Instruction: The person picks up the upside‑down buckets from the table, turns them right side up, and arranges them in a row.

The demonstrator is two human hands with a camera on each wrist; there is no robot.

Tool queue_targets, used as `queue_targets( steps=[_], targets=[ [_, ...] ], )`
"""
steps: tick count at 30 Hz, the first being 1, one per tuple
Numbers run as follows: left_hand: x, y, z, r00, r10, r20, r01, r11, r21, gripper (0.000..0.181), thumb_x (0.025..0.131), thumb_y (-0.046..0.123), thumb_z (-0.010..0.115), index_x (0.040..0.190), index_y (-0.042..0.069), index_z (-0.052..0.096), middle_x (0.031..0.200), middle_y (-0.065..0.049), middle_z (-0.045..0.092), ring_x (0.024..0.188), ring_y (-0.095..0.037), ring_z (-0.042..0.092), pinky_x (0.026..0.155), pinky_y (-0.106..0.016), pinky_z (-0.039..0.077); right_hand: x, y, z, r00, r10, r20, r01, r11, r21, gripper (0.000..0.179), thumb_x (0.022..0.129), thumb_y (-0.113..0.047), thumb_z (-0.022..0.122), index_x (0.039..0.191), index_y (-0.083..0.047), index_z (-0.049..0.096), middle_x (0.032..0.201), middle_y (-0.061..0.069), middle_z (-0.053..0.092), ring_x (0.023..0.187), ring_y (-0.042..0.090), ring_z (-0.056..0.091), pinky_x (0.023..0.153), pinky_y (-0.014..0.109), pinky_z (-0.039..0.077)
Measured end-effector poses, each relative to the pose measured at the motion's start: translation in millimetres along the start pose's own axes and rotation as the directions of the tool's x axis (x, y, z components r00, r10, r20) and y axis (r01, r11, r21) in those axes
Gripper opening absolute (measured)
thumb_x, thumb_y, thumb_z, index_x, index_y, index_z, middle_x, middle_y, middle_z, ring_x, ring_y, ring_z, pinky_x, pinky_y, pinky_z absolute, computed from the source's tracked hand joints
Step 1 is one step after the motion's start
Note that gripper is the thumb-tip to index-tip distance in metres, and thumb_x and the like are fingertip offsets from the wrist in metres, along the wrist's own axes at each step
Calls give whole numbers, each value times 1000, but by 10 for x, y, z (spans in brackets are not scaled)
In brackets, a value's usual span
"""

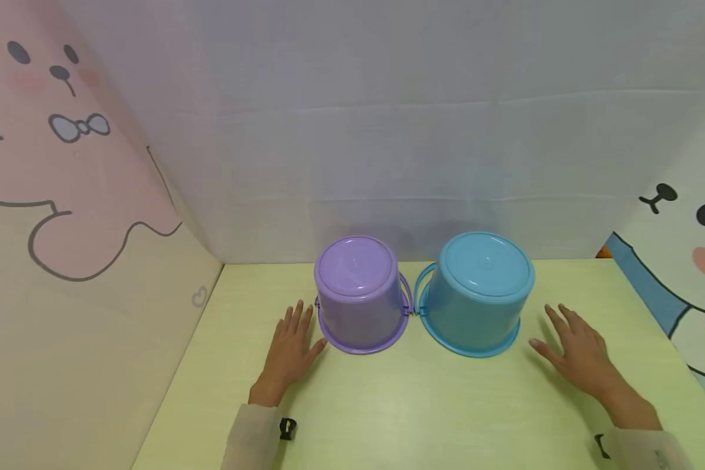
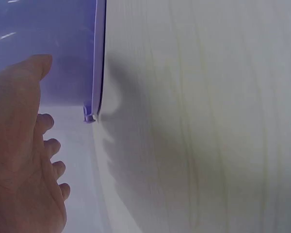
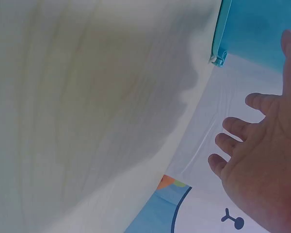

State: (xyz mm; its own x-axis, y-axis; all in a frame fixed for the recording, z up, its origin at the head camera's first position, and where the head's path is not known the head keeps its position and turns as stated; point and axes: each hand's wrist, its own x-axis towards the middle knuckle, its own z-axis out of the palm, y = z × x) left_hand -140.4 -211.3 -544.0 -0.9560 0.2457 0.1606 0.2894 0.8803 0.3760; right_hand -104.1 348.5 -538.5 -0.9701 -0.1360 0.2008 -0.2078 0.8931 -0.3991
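Observation:
Two buckets stand upside down side by side on the table: a purple bucket [image 1: 361, 294] on the left and a slightly larger blue bucket [image 1: 478, 294] on the right. Their handles meet between them. My left hand [image 1: 289, 349] is just left of the purple bucket, fingers extended and thumb close to its rim. To the right of the blue bucket, with a gap between, my right hand [image 1: 578, 352] hovers with its fingers spread. Neither hand holds anything. In the left wrist view the purple rim [image 2: 99, 58] shows beyond the thumb; the right wrist view catches part of the blue bucket [image 3: 257, 29].
A pale yellow table [image 1: 388, 418] lies under both buckets. Behind it hangs a white sheet [image 1: 388, 130]. Panels with cartoon figures flank it: a pink one [image 1: 76, 176] on the left and a white one [image 1: 681, 261] on the right.

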Motion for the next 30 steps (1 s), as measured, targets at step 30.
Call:
queue_targets(
  steps=[30],
  targets=[
    [-151,221,37,998,56,30,-56,998,9,55,97,24,74,142,-4,60,153,-31,51,142,-55,45,118,-67,36,-255,-467,133,996,-38,85,40,999,-21,76,97,-38,77,148,10,48,145,39,48,130,60,47,95,77,40]
  ],
)
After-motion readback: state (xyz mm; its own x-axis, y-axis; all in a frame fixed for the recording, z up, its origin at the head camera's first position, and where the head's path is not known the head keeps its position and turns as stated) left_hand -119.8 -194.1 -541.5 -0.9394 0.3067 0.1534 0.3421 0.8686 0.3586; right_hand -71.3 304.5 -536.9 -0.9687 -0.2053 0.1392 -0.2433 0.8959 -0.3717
